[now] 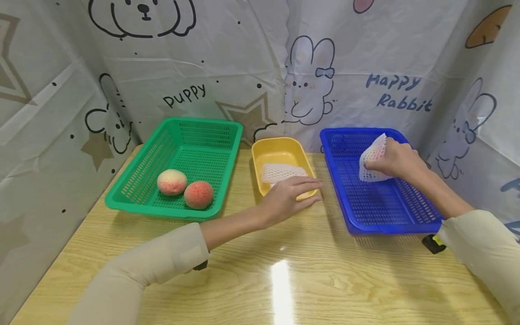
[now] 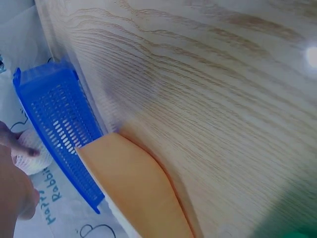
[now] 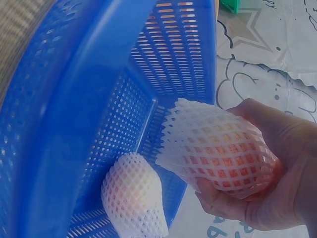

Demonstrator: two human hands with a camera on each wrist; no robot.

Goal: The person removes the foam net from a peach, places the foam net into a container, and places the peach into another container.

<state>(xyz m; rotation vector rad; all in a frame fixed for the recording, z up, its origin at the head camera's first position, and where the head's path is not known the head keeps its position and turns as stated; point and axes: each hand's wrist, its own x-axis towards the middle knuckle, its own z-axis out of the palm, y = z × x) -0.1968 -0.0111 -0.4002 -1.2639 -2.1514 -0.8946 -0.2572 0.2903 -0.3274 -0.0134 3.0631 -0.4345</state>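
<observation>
My right hand [image 1: 404, 160] grips a peach wrapped in a white foam net [image 3: 223, 153], held over the blue basket [image 1: 345, 198]. The net's loose end sticks out past the fruit. Inside that basket, the right wrist view shows a second netted peach [image 3: 133, 193]. Over the near edge of the yellow tray [image 1: 284, 155] is my left hand [image 1: 286, 201], its fingers loosely extended with nothing visible in them. White foam nets [image 1: 282, 172] lie in the tray, partly hidden by this hand. Whether the left fingers touch the tray is unclear.
To the left, a green basket [image 1: 203, 158] contains a pale-and-red peach [image 1: 172, 182] and a redder peach [image 1: 198, 195]. All three containers stand on a wood-grain table [image 1: 243, 280], with a printed curtain [image 1: 252, 58] close behind them.
</observation>
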